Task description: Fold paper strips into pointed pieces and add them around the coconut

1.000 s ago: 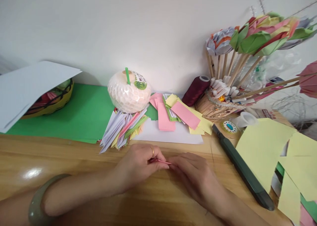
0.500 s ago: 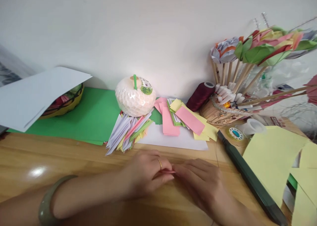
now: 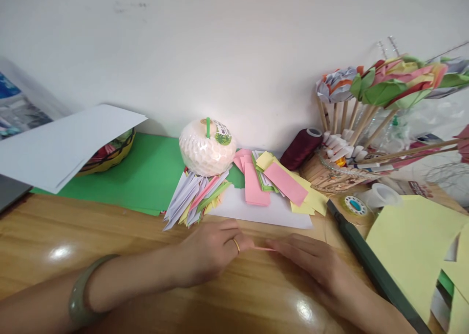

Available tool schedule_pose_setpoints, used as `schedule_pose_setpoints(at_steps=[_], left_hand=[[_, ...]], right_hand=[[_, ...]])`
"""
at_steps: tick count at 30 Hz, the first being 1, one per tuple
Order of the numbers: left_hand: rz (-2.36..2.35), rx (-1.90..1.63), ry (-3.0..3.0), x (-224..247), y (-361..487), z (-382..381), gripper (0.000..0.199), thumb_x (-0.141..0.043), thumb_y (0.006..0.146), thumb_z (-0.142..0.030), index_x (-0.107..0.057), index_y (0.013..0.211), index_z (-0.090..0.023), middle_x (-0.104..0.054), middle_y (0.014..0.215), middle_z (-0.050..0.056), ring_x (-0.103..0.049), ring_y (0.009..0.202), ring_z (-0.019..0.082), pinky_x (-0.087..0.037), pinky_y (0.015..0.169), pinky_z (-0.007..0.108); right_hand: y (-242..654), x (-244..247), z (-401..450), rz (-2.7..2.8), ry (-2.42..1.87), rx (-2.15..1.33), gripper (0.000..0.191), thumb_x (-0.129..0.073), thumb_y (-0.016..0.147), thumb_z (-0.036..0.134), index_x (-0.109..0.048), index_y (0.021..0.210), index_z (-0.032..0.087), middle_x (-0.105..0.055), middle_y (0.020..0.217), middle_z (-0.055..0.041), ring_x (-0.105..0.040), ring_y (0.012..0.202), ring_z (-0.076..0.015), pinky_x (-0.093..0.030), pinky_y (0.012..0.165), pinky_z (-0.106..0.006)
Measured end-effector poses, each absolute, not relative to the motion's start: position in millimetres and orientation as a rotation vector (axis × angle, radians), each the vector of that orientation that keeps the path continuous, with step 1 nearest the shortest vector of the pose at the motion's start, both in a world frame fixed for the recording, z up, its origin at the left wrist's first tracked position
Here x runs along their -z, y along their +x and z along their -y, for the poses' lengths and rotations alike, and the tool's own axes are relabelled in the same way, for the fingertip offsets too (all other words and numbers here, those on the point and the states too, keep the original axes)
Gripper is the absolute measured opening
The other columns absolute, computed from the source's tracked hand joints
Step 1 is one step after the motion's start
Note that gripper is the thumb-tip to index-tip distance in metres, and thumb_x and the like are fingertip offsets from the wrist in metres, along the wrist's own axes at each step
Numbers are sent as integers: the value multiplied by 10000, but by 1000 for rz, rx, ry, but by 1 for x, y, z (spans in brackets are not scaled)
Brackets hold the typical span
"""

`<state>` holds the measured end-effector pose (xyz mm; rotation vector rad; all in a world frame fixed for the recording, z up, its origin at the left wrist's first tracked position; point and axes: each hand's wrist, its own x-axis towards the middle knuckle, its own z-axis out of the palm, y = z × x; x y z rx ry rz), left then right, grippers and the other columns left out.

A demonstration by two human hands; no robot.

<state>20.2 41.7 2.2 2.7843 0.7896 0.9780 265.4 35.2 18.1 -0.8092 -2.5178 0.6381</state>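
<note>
Between my hands a narrow pink paper strip (image 3: pixel 263 249) is stretched low over the wooden table (image 3: pixel 146 304); it shows nearly edge-on. My left hand (image 3: pixel 216 248), with a ring on one finger, pinches its left end. At the other end, the fingertips of my right hand (image 3: pixel 311 258) are closed on the strip. Just beyond the hands lie a bundle of folded paper pieces (image 3: pixel 196 197) in white, pink, green and yellow, and loose pink paper slips (image 3: pixel 286 182) on a white sheet (image 3: pixel 234 207).
A netted coconut (image 3: pixel 207 148) stands against the wall. Right of it are a maroon thread cone (image 3: pixel 302 148), a basket (image 3: pixel 330 173) of paper flowers, a clear tape roll (image 3: pixel 354 205), a dark green long tool (image 3: pixel 366 260) and yellow sheets (image 3: pixel 406 246). White sheets (image 3: pixel 66 143) overhang at left.
My hands have moved slightly apart, so more of the pink strip shows between them. The whole view has shifted a little, with the objects now lower and further right.
</note>
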Motion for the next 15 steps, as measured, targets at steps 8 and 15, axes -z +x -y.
schedule_pose_setpoints(at_steps=[8,15], left_hand=[[-943,-1009,2721,1,19,-39,349,-343,987,-196,-617,786,-123,-518,624,13,-467,571,124,-392,517,209],[-934,-1027,2828,-7,17,-40,323,-356,963,-126,-621,780,-103,-499,581,8,-456,542,127,-363,472,213]], right_hand=[[269,-16,-38,2395,-984,-421,180,-419,967,209,-591,912,213,-663,725,2,-630,627,-124,-471,553,-204],[272,-17,-39,2406,-952,-551,278,-355,927,92,-537,1087,225,-649,869,-31,-628,778,-142,-493,662,-234]])
